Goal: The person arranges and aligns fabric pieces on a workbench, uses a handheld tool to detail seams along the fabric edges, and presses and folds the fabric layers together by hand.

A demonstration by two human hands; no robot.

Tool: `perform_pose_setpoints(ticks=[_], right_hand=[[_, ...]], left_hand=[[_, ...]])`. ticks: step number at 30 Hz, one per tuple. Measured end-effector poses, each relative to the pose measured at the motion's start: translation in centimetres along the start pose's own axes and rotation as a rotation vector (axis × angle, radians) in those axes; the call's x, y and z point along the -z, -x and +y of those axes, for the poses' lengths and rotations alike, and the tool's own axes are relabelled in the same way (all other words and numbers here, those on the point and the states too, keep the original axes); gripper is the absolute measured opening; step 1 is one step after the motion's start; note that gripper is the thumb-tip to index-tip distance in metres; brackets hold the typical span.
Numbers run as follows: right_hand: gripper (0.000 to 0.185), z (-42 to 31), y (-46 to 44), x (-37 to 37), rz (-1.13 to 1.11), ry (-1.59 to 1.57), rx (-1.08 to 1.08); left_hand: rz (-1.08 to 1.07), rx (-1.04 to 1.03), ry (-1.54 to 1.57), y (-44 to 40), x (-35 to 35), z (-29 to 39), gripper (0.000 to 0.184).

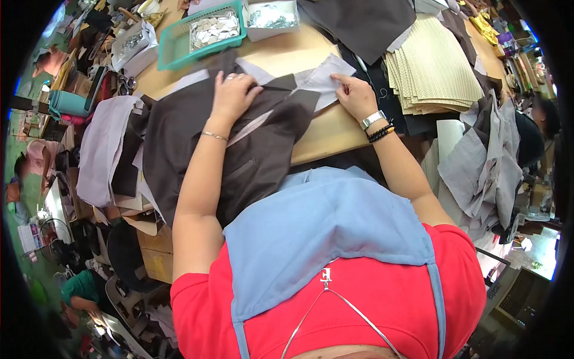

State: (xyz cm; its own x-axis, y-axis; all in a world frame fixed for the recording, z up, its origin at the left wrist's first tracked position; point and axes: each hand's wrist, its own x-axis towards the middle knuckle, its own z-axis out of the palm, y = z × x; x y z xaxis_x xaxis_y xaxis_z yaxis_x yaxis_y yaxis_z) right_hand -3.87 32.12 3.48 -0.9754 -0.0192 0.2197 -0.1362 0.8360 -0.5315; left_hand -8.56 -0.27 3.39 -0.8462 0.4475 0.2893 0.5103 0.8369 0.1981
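The pale fabric (317,81) lies on the table (329,134) between your hands, jutting from the right side of the dark fabric (269,152). Your right hand (357,99) is nearer, pinching its outer edge; your left hand (234,96) curls over the dark fabric, its grip impossible to tell.
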Motion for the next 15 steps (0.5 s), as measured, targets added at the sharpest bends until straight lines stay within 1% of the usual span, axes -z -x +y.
perform_pose_setpoints(ticks=[2, 3, 5, 6, 8, 9, 11, 12, 13, 15], right_hand=[[0.032, -0.5, 0.3, 0.0, 0.022, 0.059, 0.036], [0.031, -0.9, 0.3, -0.2, 0.036, 0.086, 0.057], [0.029, -1.6, 0.1, -0.6, 0.015, 0.082, 0.062], [0.028, -1.8, 0.1, -0.9, 0.008, 0.08, 0.062], [0.027, -1.9, -0.3, -1.9, 0.03, 0.109, 0.127], [0.027, -1.9, -0.5, -2.3, 0.04, 0.126, 0.16], [0.028, -2.1, -0.7, -2.3, 0.026, 0.115, 0.157], [0.028, -2.2, -0.8, -2.3, 0.021, 0.104, 0.154], [0.029, -2.2, -1.0, -2.3, 0.017, 0.093, 0.154], [0.029, -2.1, -0.9, -2.3, 0.013, 0.088, 0.141]], left_hand=[[0.066, 0.097, 0.01, 2.0, 1.0, -0.4, 0.026], [0.063, 0.173, 0.029, 3.1, 1.3, -0.7, 0.026], [-0.02, 0.423, 0.006, 5.1, 2.3, -1.0, 0.022], [-0.031, 0.49, 0.002, 5.9, 2.8, -0.8, 0.02], [-0.052, 0.62, -0.007, 6.7, 3.8, -0.4, 0.021], [0.006, 0.531, -0.106, 6.3, 4.1, 0.0, 0.022], [0.13, 0.354, -0.295, 4.9, 4.5, 1.9, 0.026], [0.096, 0.29, -0.158, 3.4, 4.8, 2.6, 0.027], [0.132, 0.204, 0.053, 1.8, 3.7, 2.4, 0.025], [0.075, 0.1, 0.11, -1.3, 2.1, 4.2, 0.023]])
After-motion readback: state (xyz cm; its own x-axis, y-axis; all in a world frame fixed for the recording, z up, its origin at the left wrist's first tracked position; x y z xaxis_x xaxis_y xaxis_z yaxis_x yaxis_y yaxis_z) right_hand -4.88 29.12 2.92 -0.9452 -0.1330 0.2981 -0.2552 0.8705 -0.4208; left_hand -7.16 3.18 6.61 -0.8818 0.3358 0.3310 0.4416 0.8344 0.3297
